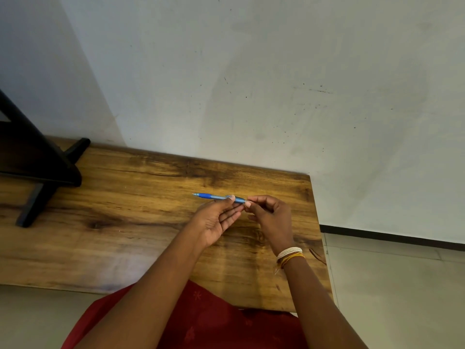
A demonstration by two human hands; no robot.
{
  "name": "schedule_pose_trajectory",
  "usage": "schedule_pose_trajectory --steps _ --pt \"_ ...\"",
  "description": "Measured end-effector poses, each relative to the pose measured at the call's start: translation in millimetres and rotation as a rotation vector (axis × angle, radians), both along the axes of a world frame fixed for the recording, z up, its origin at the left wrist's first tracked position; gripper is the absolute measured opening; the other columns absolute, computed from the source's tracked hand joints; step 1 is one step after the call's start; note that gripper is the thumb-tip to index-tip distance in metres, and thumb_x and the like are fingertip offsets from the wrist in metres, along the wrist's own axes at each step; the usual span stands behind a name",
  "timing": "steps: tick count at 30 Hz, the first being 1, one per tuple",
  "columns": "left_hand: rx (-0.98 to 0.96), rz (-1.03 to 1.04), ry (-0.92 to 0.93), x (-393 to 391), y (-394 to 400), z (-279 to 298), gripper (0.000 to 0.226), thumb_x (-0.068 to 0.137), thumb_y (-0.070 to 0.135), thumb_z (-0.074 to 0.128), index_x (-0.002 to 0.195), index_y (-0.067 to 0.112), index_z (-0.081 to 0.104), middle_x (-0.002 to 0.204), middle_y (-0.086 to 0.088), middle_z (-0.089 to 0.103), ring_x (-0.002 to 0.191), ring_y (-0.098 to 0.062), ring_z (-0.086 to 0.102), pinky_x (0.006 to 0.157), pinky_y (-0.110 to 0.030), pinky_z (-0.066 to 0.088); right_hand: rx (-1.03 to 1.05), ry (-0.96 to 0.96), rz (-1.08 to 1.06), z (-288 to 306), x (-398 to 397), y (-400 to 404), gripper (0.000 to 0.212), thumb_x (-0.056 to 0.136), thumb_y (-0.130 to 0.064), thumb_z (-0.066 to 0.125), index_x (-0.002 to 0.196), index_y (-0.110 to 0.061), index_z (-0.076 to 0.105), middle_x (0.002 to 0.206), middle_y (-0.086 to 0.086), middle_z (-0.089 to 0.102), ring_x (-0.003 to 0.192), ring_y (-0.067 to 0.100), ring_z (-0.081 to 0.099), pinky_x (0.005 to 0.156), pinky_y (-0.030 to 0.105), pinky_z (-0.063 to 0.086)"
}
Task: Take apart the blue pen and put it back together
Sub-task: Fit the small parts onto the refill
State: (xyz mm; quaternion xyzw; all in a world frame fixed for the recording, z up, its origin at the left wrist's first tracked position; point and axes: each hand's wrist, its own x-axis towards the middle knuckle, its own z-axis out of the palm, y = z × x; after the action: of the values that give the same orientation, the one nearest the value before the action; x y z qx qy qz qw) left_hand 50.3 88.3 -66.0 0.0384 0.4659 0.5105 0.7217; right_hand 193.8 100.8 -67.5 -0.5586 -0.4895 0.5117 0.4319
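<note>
The blue pen (214,196) is held level above the wooden table (125,222), its tip pointing left and its blue grip near the tip. My left hand (217,220) is palm up, thumb and fingers pinching the barrel close to its rear end. My right hand (270,217) pinches the pen's rear end with thumb and forefinger, the other fingers curled. Both hands touch the pen, which looks whole. The clip end is partly hidden by my fingertips.
A black stand (37,167) with crossed feet sits on the table's far left. A pale wall (251,84) runs along the table's far edge. The table's right edge (319,235) drops to a tiled floor. Red cloth (201,321) covers my lap.
</note>
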Motion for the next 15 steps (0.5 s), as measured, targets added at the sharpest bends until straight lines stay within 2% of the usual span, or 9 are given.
schedule_pose_trajectory --steps 4,7,15 --pt "0.014 0.011 -0.037 -0.8 -0.1 1.2 0.011 0.088 0.006 0.061 0.096 0.000 0.064 0.083 -0.015 0.076 0.078 -0.019 0.074 0.063 -0.026 0.060 0.009 -0.004 -0.012 1.0 0.2 0.0 0.012 0.080 -0.005 0.075 0.087 -0.015 0.076 0.083 0.005 0.077 0.075 0.012 0.073 0.070 0.029 0.060" --pt "0.038 0.028 -0.045 0.4 -0.9 1.4 0.012 0.089 0.006 0.059 0.099 0.001 0.063 0.083 -0.013 0.076 0.079 -0.017 0.074 0.065 -0.026 0.060 0.036 -0.002 -0.018 2.4 -1.1 -0.1 0.016 0.078 -0.004 0.076 0.083 -0.019 0.076 0.079 0.000 0.077 0.073 0.010 0.073 0.067 0.024 0.059" --pt "0.132 -0.018 0.063 0.2 1.1 4.1 0.008 0.089 0.004 0.059 0.097 0.004 0.060 0.081 -0.010 0.076 0.076 -0.018 0.074 0.070 -0.026 0.060 0.127 -0.096 -0.015 2.3 0.2 -0.6 0.018 0.077 -0.006 0.076 0.087 -0.020 0.077 0.080 -0.005 0.077 0.073 0.007 0.073 0.067 0.021 0.058"
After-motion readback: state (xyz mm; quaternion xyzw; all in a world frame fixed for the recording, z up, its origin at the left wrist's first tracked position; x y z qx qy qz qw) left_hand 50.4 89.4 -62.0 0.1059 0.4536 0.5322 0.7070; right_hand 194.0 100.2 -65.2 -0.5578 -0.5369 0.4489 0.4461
